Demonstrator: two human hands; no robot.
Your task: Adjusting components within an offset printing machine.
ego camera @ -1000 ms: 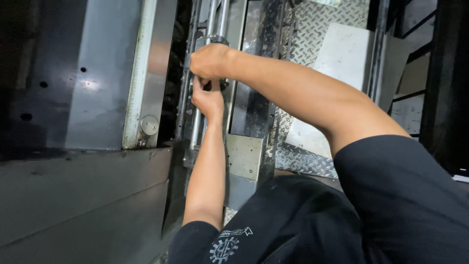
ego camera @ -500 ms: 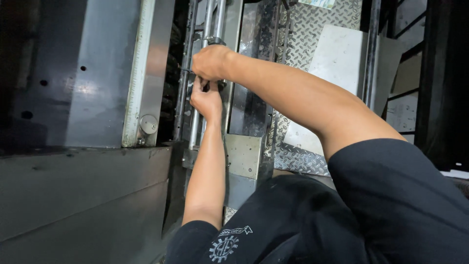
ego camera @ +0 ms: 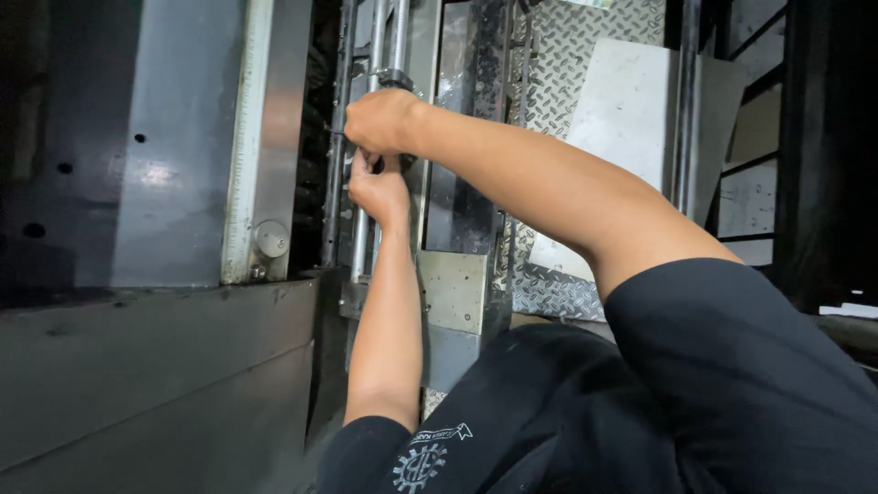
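Both hands are up against a big grey metal machine (ego camera: 183, 165). The right hand (ego camera: 380, 122) is on top, with its fingers curled tight into a fist. The left hand (ego camera: 377, 190) is just under it and touching it, and its fingers are curled too. Both hands are closed around something small at the shiny metal rods (ego camera: 400, 37), but the fingers hide it, so I cannot tell what it is.

The rods are thin, round and silver. They stand straight up and down, side by side, in a dark gap near the middle of the machine. A small metal clamp (ego camera: 393, 79) sits on the rods just above the right hand.

To the left of the rods is a pale strip like a ruler (ego camera: 240, 137), with a round knob (ego camera: 272, 238) near its bottom end. Below the hands is a square metal block (ego camera: 455, 293). Behind the right arm is a bumpy metal plate (ego camera: 558, 55) and a flat white board (ego camera: 631, 119).
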